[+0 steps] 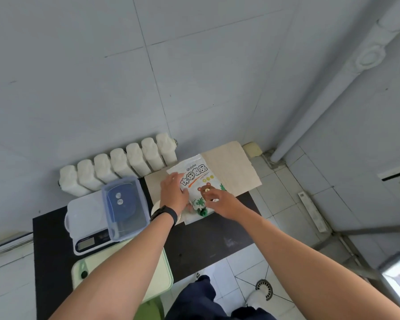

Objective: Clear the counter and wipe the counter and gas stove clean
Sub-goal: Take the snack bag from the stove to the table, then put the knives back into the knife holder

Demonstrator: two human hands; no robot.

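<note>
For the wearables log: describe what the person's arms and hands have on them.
No sleeves are in view on either arm. The left hand and right hand are ungloved, with no rings visible. A black band, like a watch or fitness tracker, circles the left wrist.

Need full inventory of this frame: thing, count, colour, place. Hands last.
white bear-print snack bag: 1, white, over the beige board
beige wooden board: 1, beige, counter's far end
black counter: 1, black, centre
clear plastic box with blue lid: 1, over scale's right side
white kitchen scale: 1, white, counter left
pale green board: 1, green, counter's near edge
white radiator: 1, white, wall behind
black wristband: 1, left wrist
left hand: grips bag's left edge
right hand: pinches bag's lower part
</note>
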